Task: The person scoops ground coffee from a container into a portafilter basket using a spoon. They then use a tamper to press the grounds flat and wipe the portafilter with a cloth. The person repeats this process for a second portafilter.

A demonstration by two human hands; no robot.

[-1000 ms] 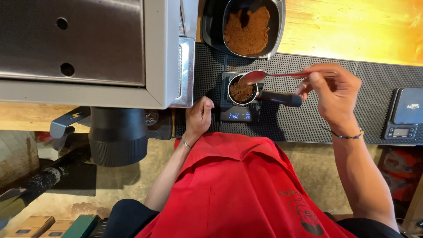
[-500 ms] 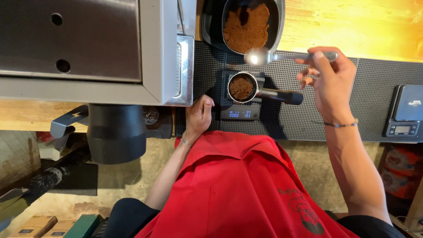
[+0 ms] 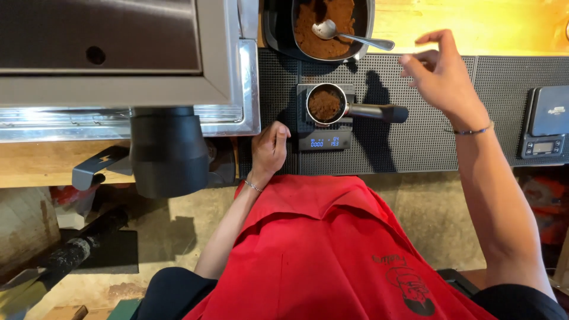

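Right hand (image 3: 441, 77) is up over the black ribbed mat (image 3: 415, 142), fingers (image 3: 435, 38) loosely curled and apart, holding nothing. It's just right of the portafilter (image 3: 332, 105), near the handle end, not touching it. Portafilter sits on the small scale (image 3: 324, 133), basket full of brown coffee grounds, handle pointing right. Scale display is lit. Spoon (image 3: 349, 34) lies in the dark container (image 3: 332, 26) of grounds behind the portafilter, bowl in the coffee, handle resting over the rim toward my right hand. Left hand (image 3: 269, 148) rests at the worktop (image 3: 59, 160) edge just left of the scale, fingers curled together, gripping nothing that I can see. Second scale (image 3: 545, 121) sits far right on the mat. Grinder (image 3: 169, 151) is to my left.
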